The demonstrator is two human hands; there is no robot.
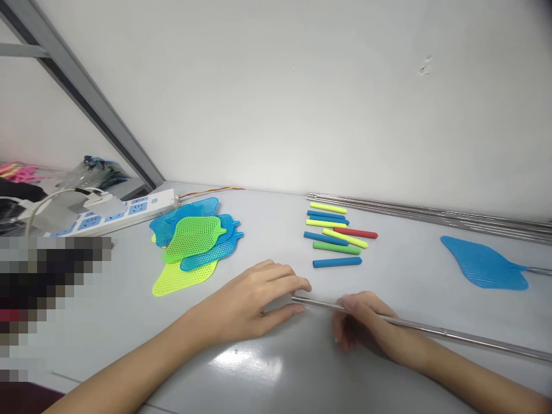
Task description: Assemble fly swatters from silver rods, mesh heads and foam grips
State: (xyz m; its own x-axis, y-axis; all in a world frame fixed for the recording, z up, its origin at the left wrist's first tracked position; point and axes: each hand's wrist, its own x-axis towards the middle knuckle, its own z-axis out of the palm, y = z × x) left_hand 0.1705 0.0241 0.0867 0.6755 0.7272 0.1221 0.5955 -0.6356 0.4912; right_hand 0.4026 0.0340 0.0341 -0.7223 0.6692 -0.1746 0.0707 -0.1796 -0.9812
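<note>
So the right hand (379,336) has a snug grip on a thin metal rod (470,338), thumb pressed along the top and fingers curled underneath. The rod sits near the front part of the table (271,230), running from the middle off toward the right side with a slight slant, and its far end is out of view. The left hand (254,299) is at the rod's left end, thumb and index finger spread apart with the tip sitting in the gap; not gripping it as far as I can see, and I honestly can't tell if a finger is brushing it. Further back, around the middle of the table, there's a loose batch of colored tubes (336,248) in yellow, blue, green and one red, a few of them overlapping. Over to the left is a messy pile of mesh paddles (194,238), blue ones plus a green and a yellow. More metal rods (388,211) lie along the back edge by the wall, toward the right. Just in front of those, near the right side, is a blue paddle (487,264) with a metal stem on it. Back left there's a white power strip (138,208) with stuff plugged in.
</note>
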